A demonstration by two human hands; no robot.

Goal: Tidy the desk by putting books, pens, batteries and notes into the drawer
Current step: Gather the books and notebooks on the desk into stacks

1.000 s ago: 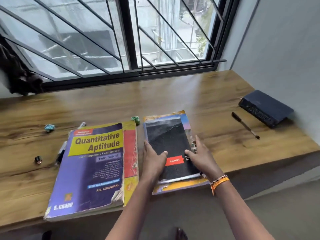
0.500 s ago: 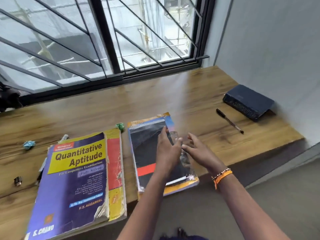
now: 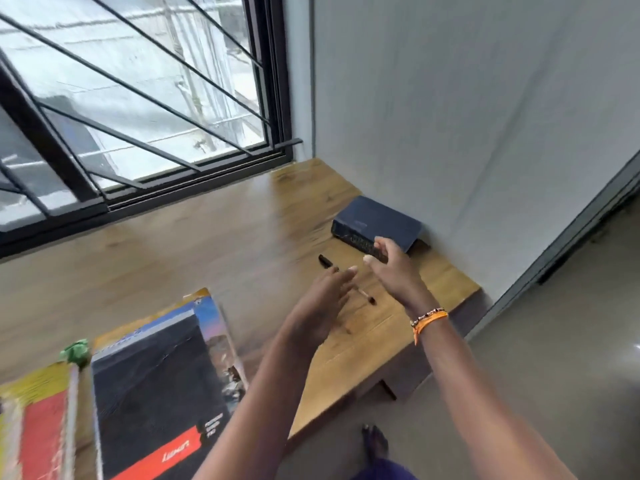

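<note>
A dark blue book [image 3: 379, 220] lies at the desk's far right against the wall. A black pen [image 3: 325, 261] lies in front of it, and my left hand [image 3: 320, 306] hovers over the pen's middle with fingers straight, holding nothing. My right hand [image 3: 393, 268] reaches toward the blue book with fingers loosely spread, empty, an orange band on its wrist. At the lower left a black notebook with a red stripe [image 3: 156, 403] rests on a colourful book. A red and yellow book [image 3: 38, 427] shows at the left edge.
A crumpled green note [image 3: 74, 353] sits between the two stacks. The wooden desk [image 3: 214, 244] ends at a grey wall on the right and a barred window [image 3: 138, 98] behind. Floor and a foot [image 3: 374, 441] show below the desk edge.
Both hands left the black notebook and moved right toward the pen and blue book. The view swung right, so the Quantitative Aptitude book is mostly out of frame.
</note>
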